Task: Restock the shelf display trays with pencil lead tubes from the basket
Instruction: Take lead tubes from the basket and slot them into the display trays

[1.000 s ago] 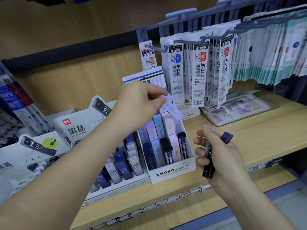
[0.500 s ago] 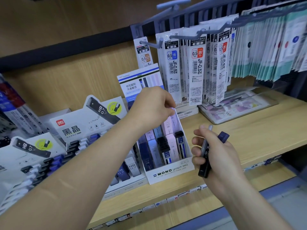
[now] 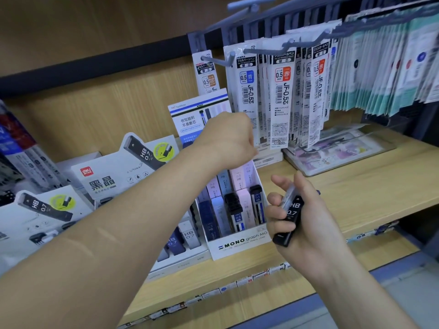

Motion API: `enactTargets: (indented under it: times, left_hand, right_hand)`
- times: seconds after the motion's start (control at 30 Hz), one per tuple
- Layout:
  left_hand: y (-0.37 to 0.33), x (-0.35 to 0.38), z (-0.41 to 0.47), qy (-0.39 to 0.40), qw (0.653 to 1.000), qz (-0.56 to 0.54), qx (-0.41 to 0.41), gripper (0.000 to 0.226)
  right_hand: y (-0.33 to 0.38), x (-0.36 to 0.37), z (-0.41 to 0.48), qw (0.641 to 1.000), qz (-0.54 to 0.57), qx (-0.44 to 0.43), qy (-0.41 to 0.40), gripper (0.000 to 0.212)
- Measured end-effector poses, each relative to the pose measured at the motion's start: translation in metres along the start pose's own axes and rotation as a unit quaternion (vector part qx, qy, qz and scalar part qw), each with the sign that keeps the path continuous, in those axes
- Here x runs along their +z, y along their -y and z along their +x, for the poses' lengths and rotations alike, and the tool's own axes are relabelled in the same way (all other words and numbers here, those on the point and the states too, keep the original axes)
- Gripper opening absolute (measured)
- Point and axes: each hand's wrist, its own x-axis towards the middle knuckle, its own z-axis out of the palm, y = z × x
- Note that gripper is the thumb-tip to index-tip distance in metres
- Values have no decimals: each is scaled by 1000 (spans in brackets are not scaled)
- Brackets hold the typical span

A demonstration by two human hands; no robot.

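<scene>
Left hand (image 3: 228,138): the fingers curl down over the back row of the MONO tray (image 3: 242,244). The palm side is hidden, so you cannot tell whether it pinches anything.

Right hand (image 3: 308,222): clamped round a black tube (image 3: 289,213) marked HB 0.7, held upright just right of the tray. A paler second tube seems to sit behind it. The hands are apart, with the left higher and further back. Basket: not in view.

Risks, nearest first:

1. Grip. Your right index finger stands off the tube, so only the lower fingers and thumb hold it. If you shift it one-handed, it may slip and drop past the shelf (image 3: 356,186) edge.
2. Wrong slot. The front tubes in the MONO tray read 0.5 HB (image 3: 238,218), but yours reads 0.7. The 0.7 stock (image 3: 188,235) stands in the Deli tray (image 3: 180,265), just left. The nearest gap is probably the wrong one, so check the label first.
3. Tray. The MONO tray looks like light card and sits near the shelf front. A downward push at its back row could tilt or slide it.
4. Clearance. Your left knuckles are close under the hanging packs (image 3: 280,91), so a quick lift could swing them or unhook one.
5. Forearm. It passes over the Deli tray, and lowering the elbow could topple the upright tubes.
</scene>
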Motion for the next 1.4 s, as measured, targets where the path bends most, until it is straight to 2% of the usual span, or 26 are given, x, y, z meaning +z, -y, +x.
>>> enactTargets:
  times: [0.13, 0.23, 0.33, 0.4, 0.5, 0.57, 0.67, 0.77, 0.83, 0.9, 0.97, 1.07, 1.13, 1.23, 1.3, 1.37, 1.4]
  left_hand:
    - [-8, -5, -50, -78, 993, -92, 4, 24]
    - [-19, 18, -103, -47, 984, -170, -4, 26]
    - [-16, 46, -128, -52, 940, -330, -72, 24]
    - [-12, 54, -135, -55, 904, -405, -128, 22]
    - [-8, 53, -142, -32, 861, -488, -143, 24]
    - [-5, 49, -148, -7, 853, -506, -129, 30]
    - [2, 44, -162, 9, 856, -506, -107, 52]
    - [12, 35, -172, -24, 817, -563, -118, 56]
    - [21, 29, -176, -47, 800, -586, -118, 61]
    - [30, 23, -182, -62, 798, -589, -111, 66]
    - [41, 19, -191, -63, 803, -583, -111, 67]
    - [65, 8, -214, -21, 854, -509, -104, 63]
    - [84, 0, -228, 23, 891, -445, -87, 44]
    - [112, -7, -245, 23, 912, -399, -93, 14]
    - [126, -12, -256, 25, 912, -391, -121, 11]
    - [140, -24, -267, 13, 897, -414, -155, 17]
    - [149, -32, -272, -19, 888, -424, -176, 19]
  right_hand:
    - [0, 2, 1, 997, 80, -6, -9, 30]
    - [-3, 6, 3, 994, 107, -26, -24, 31]
    - [-9, 13, 0, 994, 99, -31, -44, 31]
    - [-14, 15, -3, 995, 86, -31, -32, 31]
    - [-18, 17, -7, 998, 58, -23, 7, 28]
    - [-16, 19, -11, 998, 59, -25, 25, 24]
    - [-11, 18, -11, 998, 38, -48, 11, 14]
    - [-10, 19, -15, 993, -96, -48, 39, 3]
    - [-18, 25, -23, 965, -234, -30, 111, 16]
    - [-33, 34, -33, 916, -362, -48, 168, 14]
    - [-49, 40, -37, 889, -414, -72, 185, 15]
    - [-66, 45, -41, 846, -484, -92, 206, 15]
    - [-77, 50, -46, 792, -553, -114, 234, 17]
    - [-104, 58, -57, 711, -642, -113, 263, 29]
    - [-126, 63, -65, 695, -659, -98, 271, 27]
    - [-144, 69, -70, 712, -642, -84, 270, 19]
    - [-151, 72, -72, 731, -625, -68, 265, 14]
